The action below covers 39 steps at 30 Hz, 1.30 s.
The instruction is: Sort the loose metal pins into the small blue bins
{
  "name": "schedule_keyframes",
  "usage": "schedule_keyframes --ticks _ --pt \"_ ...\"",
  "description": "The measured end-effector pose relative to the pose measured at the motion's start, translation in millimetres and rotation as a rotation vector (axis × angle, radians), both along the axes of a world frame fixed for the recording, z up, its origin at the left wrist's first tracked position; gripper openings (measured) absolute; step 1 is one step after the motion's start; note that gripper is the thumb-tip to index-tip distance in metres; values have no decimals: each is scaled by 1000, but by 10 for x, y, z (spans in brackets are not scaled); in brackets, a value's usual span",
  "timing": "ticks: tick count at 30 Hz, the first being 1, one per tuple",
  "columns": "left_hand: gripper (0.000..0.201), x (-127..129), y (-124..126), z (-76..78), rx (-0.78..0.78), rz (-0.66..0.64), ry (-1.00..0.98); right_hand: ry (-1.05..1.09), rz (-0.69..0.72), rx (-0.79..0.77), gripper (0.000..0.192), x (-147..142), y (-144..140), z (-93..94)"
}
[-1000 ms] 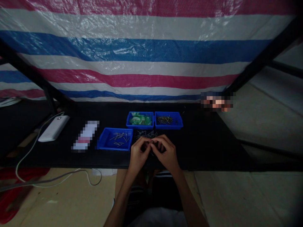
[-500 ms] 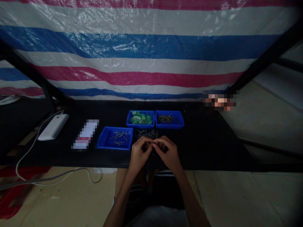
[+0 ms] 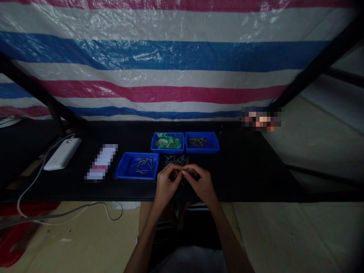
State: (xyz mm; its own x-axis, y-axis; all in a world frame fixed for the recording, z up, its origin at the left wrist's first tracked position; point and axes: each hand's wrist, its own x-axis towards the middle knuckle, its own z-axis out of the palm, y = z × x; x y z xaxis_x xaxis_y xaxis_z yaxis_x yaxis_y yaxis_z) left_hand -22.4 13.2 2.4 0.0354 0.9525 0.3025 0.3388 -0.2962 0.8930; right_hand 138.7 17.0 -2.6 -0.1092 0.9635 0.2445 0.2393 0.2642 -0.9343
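Note:
My left hand [image 3: 167, 182] and my right hand [image 3: 201, 182] meet over the front of the black table, thumbs and forefingers pinched together. Between the fingertips is something tiny that I cannot make out. Just beyond the hands, a pile of thin metal pins [image 3: 174, 159] lies loose, partly covered by the fingers. To the left, a blue tray [image 3: 127, 171] has several similar pins in it. Farther back, one blue tray [image 3: 167, 151] holds green plastic packets [image 3: 170, 142]. Against its right side, another blue tray [image 3: 215, 145] contains a heap of thin, darker metal pieces [image 3: 198, 142].
At the left on the table [image 3: 244, 170] are a white box-shaped device [image 3: 63, 153] with a cable [image 3: 27, 189] and a pixelated flat item [image 3: 101, 162]. A striped plastic sheet [image 3: 170, 57] hangs behind. Black frame bars [image 3: 315, 62] slant at both sides.
The view has shifted slightly, so everything sits a little farther left. Both hands keep the same fingertip pinch, with only slight finger movement.

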Motion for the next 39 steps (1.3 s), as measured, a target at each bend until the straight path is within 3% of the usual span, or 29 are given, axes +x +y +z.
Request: schedule_keyframes --ticks 39 --pt "6 -1 -6 18 -11 0 46 -39 -6 -14 9 0 -4 29"
